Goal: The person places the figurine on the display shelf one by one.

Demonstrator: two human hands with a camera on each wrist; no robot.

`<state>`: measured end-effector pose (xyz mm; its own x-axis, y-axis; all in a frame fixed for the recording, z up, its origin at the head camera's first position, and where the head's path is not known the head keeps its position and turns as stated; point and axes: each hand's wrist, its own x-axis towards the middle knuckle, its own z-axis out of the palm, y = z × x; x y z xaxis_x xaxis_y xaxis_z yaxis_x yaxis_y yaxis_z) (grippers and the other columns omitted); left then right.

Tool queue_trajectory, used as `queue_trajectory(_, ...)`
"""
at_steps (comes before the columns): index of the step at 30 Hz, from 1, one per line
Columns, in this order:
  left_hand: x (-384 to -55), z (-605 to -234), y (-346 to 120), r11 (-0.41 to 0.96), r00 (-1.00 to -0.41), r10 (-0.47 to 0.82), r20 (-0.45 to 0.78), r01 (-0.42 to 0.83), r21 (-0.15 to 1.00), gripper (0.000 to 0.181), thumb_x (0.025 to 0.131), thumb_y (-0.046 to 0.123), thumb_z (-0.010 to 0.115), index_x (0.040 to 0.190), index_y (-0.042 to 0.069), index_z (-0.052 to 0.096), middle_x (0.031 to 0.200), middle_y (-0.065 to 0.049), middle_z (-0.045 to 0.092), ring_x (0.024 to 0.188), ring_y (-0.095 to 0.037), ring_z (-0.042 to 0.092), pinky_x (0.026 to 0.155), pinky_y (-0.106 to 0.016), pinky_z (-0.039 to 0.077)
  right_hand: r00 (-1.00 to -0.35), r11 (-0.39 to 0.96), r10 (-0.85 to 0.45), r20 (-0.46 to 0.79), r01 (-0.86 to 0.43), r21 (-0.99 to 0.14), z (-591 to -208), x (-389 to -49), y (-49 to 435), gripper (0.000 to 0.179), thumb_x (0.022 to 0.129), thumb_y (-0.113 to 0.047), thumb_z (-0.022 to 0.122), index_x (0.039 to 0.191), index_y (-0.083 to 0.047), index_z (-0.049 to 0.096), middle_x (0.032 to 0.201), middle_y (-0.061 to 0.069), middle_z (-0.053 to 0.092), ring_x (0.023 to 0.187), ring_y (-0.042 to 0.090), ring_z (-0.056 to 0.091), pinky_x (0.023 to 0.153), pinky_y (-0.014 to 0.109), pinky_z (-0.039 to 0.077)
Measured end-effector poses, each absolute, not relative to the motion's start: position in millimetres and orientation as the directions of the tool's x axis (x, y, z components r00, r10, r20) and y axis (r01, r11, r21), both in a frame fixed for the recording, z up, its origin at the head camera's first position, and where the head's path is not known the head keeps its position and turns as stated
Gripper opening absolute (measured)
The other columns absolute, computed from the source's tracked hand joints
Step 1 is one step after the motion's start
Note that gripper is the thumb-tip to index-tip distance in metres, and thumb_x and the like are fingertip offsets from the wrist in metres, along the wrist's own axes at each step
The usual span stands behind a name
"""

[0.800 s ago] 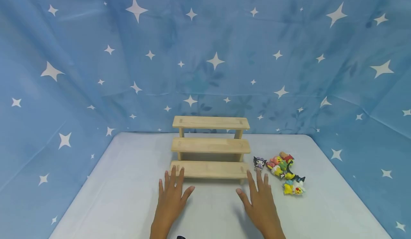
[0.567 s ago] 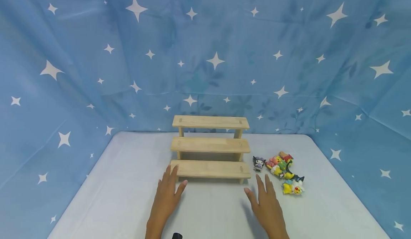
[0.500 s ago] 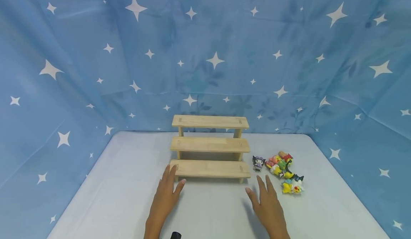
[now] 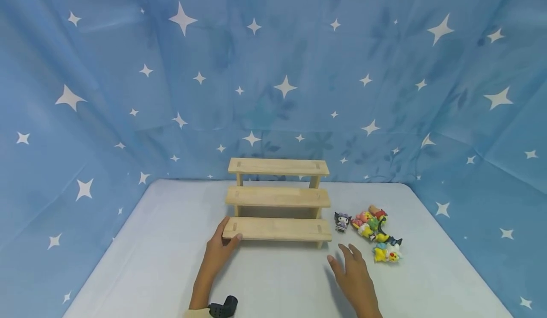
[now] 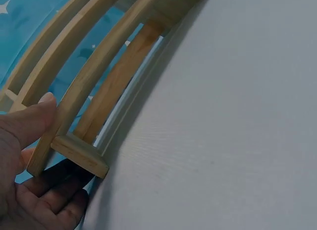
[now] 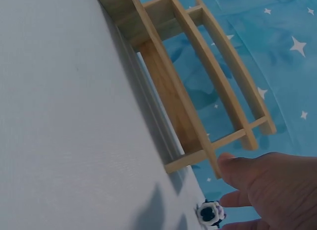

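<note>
A three-tier wooden display stand [image 4: 278, 229] stands on the white table against the starry backdrop. My left hand [image 4: 219, 252] grips the left end of its lowest tier. In the left wrist view, the thumb lies at the front edge of that board [image 5: 94, 62], and the other fingers reach around its end beside the short leg [image 5: 79, 155]. My right hand [image 4: 354, 277] hovers in front of the stand's right end, fingers spread and slightly bent, holding nothing. From the right wrist, its thumb overlaps the end of the lowest board [image 6: 173, 81].
Just right of the stand sits a small black-and-white figurine [image 4: 342, 221] with a purple top. Beside it lies a cluster of several colourful figurines [image 4: 372, 224], with a yellow-and-white pair [image 4: 386, 252] nearer. Blue star-printed cloth [image 4: 273, 118] encloses the table's back and sides.
My left hand has closed in on the lowest tier's left end and now grips it. My right hand stays near the same place, its fingers a little more bent. The head view has tilted slightly.
</note>
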<state>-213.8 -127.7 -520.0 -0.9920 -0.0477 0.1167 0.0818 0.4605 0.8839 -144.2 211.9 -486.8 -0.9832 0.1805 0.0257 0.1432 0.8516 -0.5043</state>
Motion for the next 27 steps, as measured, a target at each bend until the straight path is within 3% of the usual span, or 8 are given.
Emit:
queue_trajectory(6, -222.5, -523.3, -130.9, 0.399, -0.989, -0.067, 0.130, 0.093, 0.912, 0.083, 0.090, 0.041, 0.069, 0.153, 0.006, 0.028, 0.153, -0.023, 0.037, 0.141, -0.040, 0.038, 0.113, -0.052, 0.035, -0.980, 0.854, 0.200, 0.000, 0.175, -0.490, -490.8, -152.0, 206.2, 0.053, 0.097, -0.039, 0.058, 0.132, 0.001, 0.054, 0.137, 0.031, 0.048, 0.126, 0.051, 0.046, 0.098, 0.065, 0.043)
queue_trajectory(13, -218.9, -532.5, -128.3, 0.356, -0.989, -0.067, 0.129, 0.097, 0.930, 0.083, 0.091, 0.040, 0.068, 0.154, 0.007, 0.027, 0.151, -0.024, 0.040, 0.138, -0.039, 0.041, 0.112, -0.050, 0.037, -0.980, 0.876, 0.194, 0.052, 0.149, -0.459, -501.2, -152.9, 210.8, 0.040, 0.094, -0.029, 0.063, 0.119, 0.002, 0.064, 0.122, 0.028, 0.061, 0.116, 0.049, 0.054, 0.097, 0.062, 0.044)
queue_trajectory(27, -218.4, -533.8, -125.7, 0.345, -0.986, -0.090, 0.140, 0.101, 0.933, 0.079, 0.091, 0.039, 0.068, 0.152, 0.006, 0.030, 0.151, -0.023, 0.040, 0.139, -0.039, 0.041, 0.112, -0.050, 0.037, -0.977, 0.874, 0.196, 0.080, 0.137, -0.466, -508.2, -162.0, 215.5, 0.036, 0.094, -0.026, 0.064, 0.115, 0.003, 0.065, 0.119, 0.028, 0.060, 0.113, 0.049, 0.054, 0.095, 0.063, 0.044)
